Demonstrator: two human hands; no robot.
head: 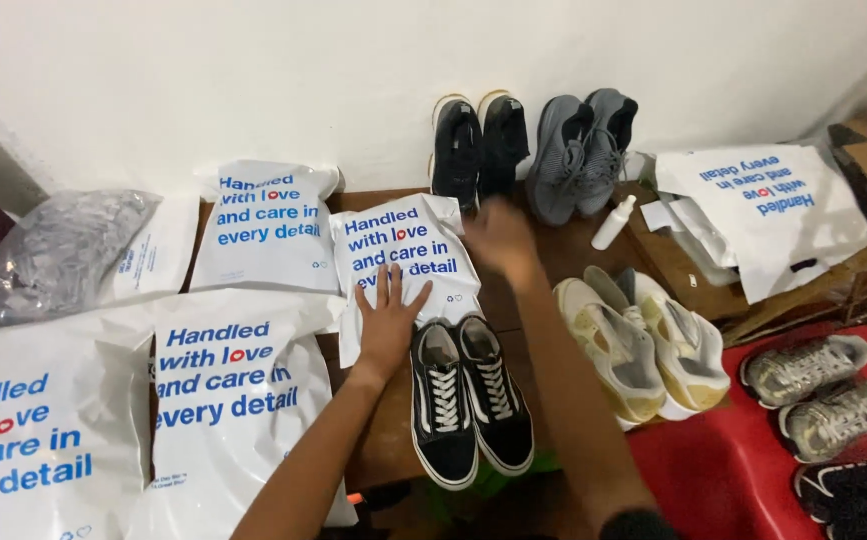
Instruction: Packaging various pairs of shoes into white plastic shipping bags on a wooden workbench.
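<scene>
The left hand [388, 318] is laid flat, fingers spread and gripping nothing, on a white printed mailer bag [403, 262] on the brown table [573, 250]. Just right of it, a black lace-up pair of sneakers [470, 398] is positioned. The right hand [500, 238] is blurred above the table near a second black pair [478, 148]; its grip cannot be determined.

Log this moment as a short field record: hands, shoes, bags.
left hand: flat, fingers spread, on a white mailer bag
right hand: blurred, raised over the brown surface, holds nothing visible
nearest shoes: black lace-up pair beside the left hand
by wall: black pair, grey pair
right side: cream pair, white spray bottle
</scene>
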